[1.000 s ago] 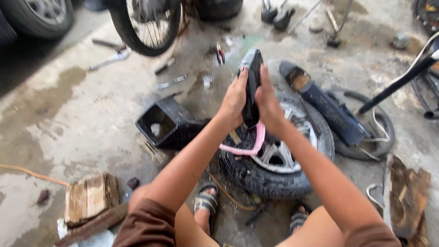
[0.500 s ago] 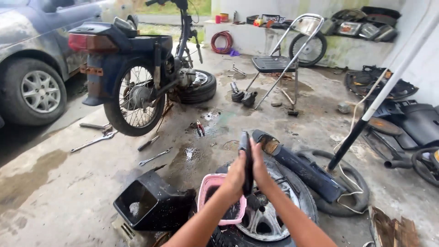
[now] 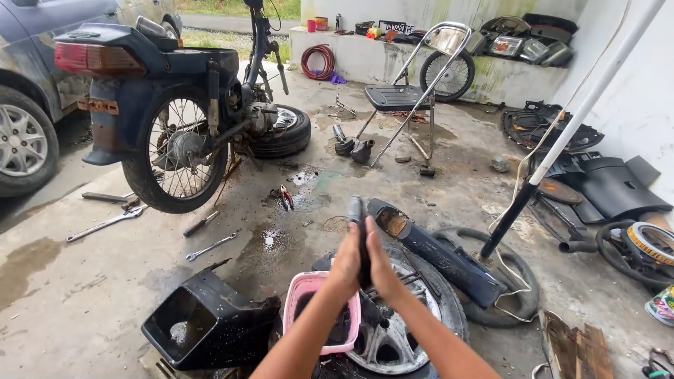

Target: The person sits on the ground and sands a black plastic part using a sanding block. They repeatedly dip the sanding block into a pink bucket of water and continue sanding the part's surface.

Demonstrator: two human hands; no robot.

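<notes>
Both my hands are pressed together around a black rubber strip (image 3: 357, 214) that sticks up between the palms. My left hand (image 3: 345, 264) is on its left side and my right hand (image 3: 382, 268) on its right. Below them lies a wheel with a tyre and silver rim (image 3: 400, 330). A pink tub (image 3: 303, 293) sits on the wheel's left edge, partly behind my left forearm. A long dark motorcycle panel (image 3: 435, 256) leans across the wheel's far side.
A black plastic housing (image 3: 203, 326) lies left of the tub. A motorcycle's rear wheel (image 3: 175, 151) stands far left, with wrenches (image 3: 109, 223) and pliers (image 3: 286, 198) on the wet concrete. A folding chair (image 3: 404, 98), spare tyre (image 3: 281, 132), white pole (image 3: 562, 133) and black body panels (image 3: 597, 182) stand farther off.
The camera has tilted up from the wheel, bringing the motorcycle and yard into view. My hands stay clasped on the black strip above the wheel.
</notes>
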